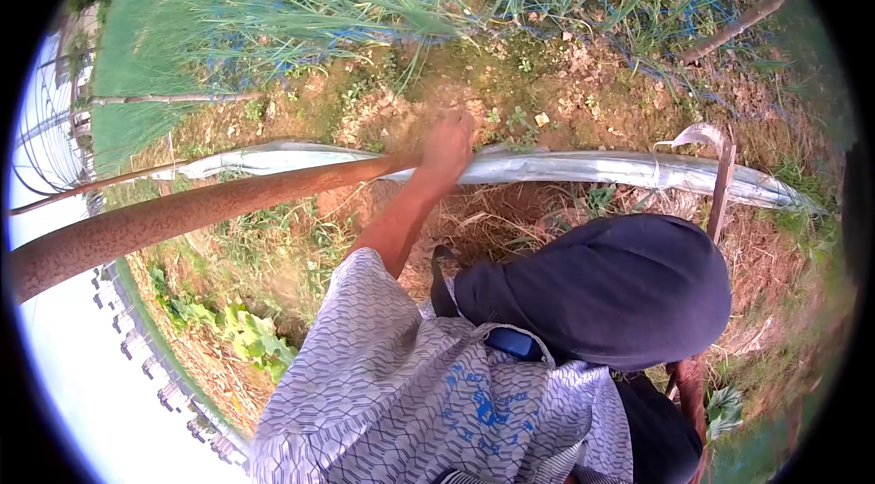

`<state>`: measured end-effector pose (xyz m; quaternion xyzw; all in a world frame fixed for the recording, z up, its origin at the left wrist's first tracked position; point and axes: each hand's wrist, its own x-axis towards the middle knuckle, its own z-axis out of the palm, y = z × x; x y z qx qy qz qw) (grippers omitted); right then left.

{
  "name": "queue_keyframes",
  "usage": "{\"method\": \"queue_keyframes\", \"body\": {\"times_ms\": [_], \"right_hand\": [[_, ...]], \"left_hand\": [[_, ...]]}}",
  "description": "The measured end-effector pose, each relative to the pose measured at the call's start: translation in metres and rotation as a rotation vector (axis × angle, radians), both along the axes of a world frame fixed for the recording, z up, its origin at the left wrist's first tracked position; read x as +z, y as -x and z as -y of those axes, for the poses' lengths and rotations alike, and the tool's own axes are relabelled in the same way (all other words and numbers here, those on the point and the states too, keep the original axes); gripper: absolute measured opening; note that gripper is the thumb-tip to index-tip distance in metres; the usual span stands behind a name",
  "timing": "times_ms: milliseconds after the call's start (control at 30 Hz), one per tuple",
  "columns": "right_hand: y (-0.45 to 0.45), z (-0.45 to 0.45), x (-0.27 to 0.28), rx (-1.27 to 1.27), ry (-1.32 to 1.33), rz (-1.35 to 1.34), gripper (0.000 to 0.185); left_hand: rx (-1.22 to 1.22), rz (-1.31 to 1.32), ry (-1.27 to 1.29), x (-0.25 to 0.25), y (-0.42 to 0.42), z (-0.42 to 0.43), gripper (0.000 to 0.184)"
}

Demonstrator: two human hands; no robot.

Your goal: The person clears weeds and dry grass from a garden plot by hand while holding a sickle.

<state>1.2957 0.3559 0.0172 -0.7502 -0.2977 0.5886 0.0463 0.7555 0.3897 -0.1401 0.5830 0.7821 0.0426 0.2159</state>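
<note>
My left hand [450,139] reaches down to the crumbly soil [538,87], beside the foot of a thick brown pole [210,209]. Its fingers point toward the ground and are blurred, so I cannot tell their grip. Just below the hand runs a long strip of clear plastic sheeting [583,167]. My right hand cannot be made out with certainty; a reddish-brown shape [693,397] beside my dark-trousered leg [602,293] may be an arm or wood. A wooden handle [723,183] with a pale curved piece [700,134] at its top stands past the knee.
Long green leafy plants [365,1] grow through blue netting at the top. A thin stake [743,24] leans at the upper right, another stick [178,98] at the left. Dry straw and weeds lie below the sheeting. Broad-leaved plants [251,335] grow at lower left.
</note>
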Motion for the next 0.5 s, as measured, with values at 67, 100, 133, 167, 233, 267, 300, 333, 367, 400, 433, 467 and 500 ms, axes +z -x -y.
{"method": "queue_keyframes", "body": {"times_ms": [67,100,133,167,233,267,300,333,367,400,433,467,500], "right_hand": [[0.0,0.003,0.002,-0.01,0.004,0.005,0.02],[-0.001,0.004,0.003,-0.016,0.003,0.005,0.02],[0.0,0.006,0.003,-0.024,0.006,0.005,0.02],[0.0,0.008,0.003,-0.031,0.008,0.007,0.02],[0.0,0.01,0.002,-0.042,0.007,0.004,0.02],[0.0,0.012,0.003,-0.049,0.01,0.003,0.02],[0.0,0.013,0.002,-0.056,0.011,0.002,0.02],[0.001,0.014,0.003,-0.063,0.014,0.001,0.02],[0.001,0.014,0.003,-0.069,0.013,-0.002,0.02],[0.001,0.014,0.002,-0.073,0.014,-0.008,0.021],[0.001,0.015,0.0,-0.082,0.009,-0.013,0.021],[0.0,0.016,0.001,-0.097,0.013,-0.026,0.021],[-0.003,0.018,0.001,-0.111,0.013,-0.039,0.021]], "left_hand": [[0.025,0.093,-0.063,-0.014,0.004,0.005,0.021],[0.058,0.179,-0.127,-0.018,0.005,0.005,0.019],[0.048,0.185,-0.131,-0.022,0.005,0.004,0.019],[0.17,0.376,-0.065,-0.026,0.004,0.007,0.022],[0.283,0.567,-0.002,-0.017,-0.003,0.006,0.026],[0.361,0.654,0.012,-0.007,-0.008,0.007,0.028],[0.441,0.739,0.028,0.004,-0.012,0.004,0.031],[0.439,0.739,0.028,0.011,-0.014,-0.001,0.031],[0.296,0.577,-0.025,0.018,-0.016,-0.006,0.036],[0.151,0.409,-0.086,0.022,-0.015,-0.014,0.042],[0.139,0.401,-0.111,0.02,-0.013,-0.021,0.042],[-0.052,0.183,-0.144,0.016,-0.011,-0.024,0.047],[-0.238,-0.038,-0.172,0.013,-0.01,-0.026,0.052]]}}
